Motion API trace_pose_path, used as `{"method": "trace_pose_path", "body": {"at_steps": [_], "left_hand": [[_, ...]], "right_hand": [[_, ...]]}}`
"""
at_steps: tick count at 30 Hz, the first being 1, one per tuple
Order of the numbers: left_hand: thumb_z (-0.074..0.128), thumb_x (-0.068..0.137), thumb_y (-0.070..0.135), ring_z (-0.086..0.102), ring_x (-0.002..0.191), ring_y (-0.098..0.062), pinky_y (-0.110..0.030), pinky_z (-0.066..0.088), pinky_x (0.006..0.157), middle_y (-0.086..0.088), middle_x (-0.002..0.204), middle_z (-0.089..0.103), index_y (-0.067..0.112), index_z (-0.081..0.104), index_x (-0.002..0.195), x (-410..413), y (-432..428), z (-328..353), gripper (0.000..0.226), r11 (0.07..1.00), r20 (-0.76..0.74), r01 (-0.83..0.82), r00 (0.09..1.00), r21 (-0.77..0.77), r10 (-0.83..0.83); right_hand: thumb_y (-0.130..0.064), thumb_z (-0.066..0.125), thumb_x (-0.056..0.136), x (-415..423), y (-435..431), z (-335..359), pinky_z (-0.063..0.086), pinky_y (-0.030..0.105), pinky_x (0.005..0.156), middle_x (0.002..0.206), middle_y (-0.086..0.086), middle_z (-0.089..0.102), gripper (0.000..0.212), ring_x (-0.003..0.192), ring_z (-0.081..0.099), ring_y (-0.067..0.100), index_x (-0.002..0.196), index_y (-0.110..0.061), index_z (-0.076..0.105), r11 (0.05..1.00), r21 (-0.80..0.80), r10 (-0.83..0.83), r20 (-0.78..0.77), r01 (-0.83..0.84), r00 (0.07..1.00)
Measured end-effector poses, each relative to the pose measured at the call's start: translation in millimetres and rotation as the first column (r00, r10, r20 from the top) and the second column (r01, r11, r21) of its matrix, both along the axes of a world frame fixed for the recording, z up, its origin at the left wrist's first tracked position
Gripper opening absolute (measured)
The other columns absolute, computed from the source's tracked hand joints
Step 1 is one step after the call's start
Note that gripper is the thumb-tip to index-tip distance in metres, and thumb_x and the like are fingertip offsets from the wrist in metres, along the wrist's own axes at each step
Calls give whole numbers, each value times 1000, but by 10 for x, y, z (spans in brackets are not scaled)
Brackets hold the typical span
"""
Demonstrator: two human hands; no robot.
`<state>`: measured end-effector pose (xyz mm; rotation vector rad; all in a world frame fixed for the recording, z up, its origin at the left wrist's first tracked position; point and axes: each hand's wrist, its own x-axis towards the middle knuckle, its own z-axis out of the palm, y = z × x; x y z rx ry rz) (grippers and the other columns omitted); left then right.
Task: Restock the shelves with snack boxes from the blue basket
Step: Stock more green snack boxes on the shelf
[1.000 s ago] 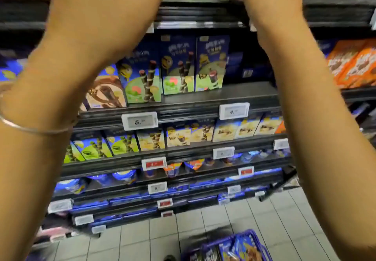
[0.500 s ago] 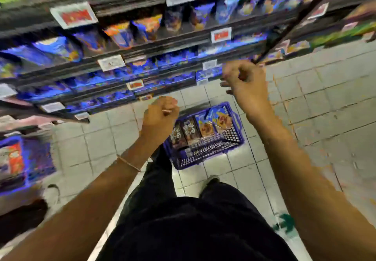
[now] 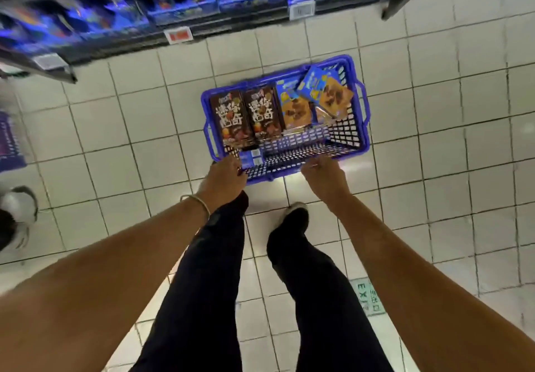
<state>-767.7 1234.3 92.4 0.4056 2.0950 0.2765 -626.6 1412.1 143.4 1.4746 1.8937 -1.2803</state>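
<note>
Half a second ago both hands hung loosely fisted above the blue plastic mesh basket; now they have dropped to its near rim, and my view has tipped down onto the white tiled floor where it stands. The left hand is at the rim's left corner and the right hand further right. The fingers bend towards the edge, but I cannot tell whether they pinch it. Two brown snack boxes and blue-and-orange cookie boxes lie inside, just below the blurred dark shelves.
</note>
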Motion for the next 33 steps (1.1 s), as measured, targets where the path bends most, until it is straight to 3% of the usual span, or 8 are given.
{"method": "trace_pose_path", "body": {"at_steps": [6, 8, 11, 16, 20, 26, 29, 33], "left_hand": [[62, 91, 17, 63, 110, -41, -45, 53, 83, -17, 124, 62, 9, 59, 126, -86, -9, -1285, 36, 961, -129, 274, 953, -30, -275], [62, 90, 12, 62, 114, -43, -49, 55, 86, -18, 131, 60, 10, 56, 135, -102, 14, -1632, 45, 928, -148, 370, 917, -28, -370], [64, 91, 10, 60, 117, -45, -55, 54, 90, -19, 138, 54, 10, 45, 148, -127, 109, -2080, 59, 847, -114, 530, 840, -32, -530], [61, 93, 11, 46, 132, -47, -57, 52, 98, -22, 154, 36, 8, 27, 157, -53, 297, -2550, 73, 733, -164, 664, 714, -150, -680], [40, 105, 12, 43, 132, -49, -58, 53, 90, -27, 151, 35, 7, 34, 153, 115, 334, -2650, 49, 725, -339, 641, 644, -251, -686], [67, 90, 16, 51, 123, -44, -53, 56, 88, -19, 138, 46, 7, 48, 136, 19, 287, -2459, 50, 739, -347, 648, 661, -182, -665], [81, 78, 22, 52, 123, -37, -49, 59, 83, -12, 135, 49, 12, 50, 132, -7, 254, -2170, 63, 770, -339, 626, 703, -122, -625], [86, 73, 40, 53, 123, -29, -45, 62, 80, -8, 132, 48, 18, 49, 132, -55, 206, -1646, 74, 818, -385, 575, 753, -10, -534]], "right_hand": [[-19, 54, 95, -303, -69, -1439, 31, 26, 69, 70, -10, 47, 16, 72, 50, 23, 79, -22, 50, 996, 85, 5, -16, -4, 1000], [-18, 54, 96, -342, -119, -1845, 33, 26, 72, 84, -4, 59, 8, 85, 59, 29, 102, -20, 58, 995, 101, 28, -31, -24, 999], [-23, 54, 99, -389, -212, -2336, 41, 32, 75, 114, 16, 68, 37, 105, 65, 35, 134, -9, 51, 992, 98, 83, -40, -79, 996], [-32, 56, 101, -470, -319, -2826, 47, 37, 70, 95, 4, 64, 37, 85, 64, 30, 129, -9, 54, 999, 5, 46, -63, -45, 997], [-35, 55, 100, -488, -277, -2970, 42, 32, 69, 95, 5, 62, 33, 72, 57, 20, 125, -13, 60, 998, -31, -53, -89, 51, 995], [-34, 55, 98, -547, -106, -2811, 55, 46, 81, 98, 16, 71, 23, 98, 68, 37, 80, -20, 60, 942, -168, -303, -46, 291, 952], [-40, 55, 98, -543, -85, -2583, 43, 40, 76, 101, 12, 71, 25, 95, 67, 35, 94, -18, 65, 921, -221, -342, -60, 322, 938], [-45, 54, 100, -578, -64, -2101, 48, 40, 86, 98, 2, 65, 32, 96, 60, 24, 105, -18, 69, 927, -235, -327, -128, 292, 936]]}}
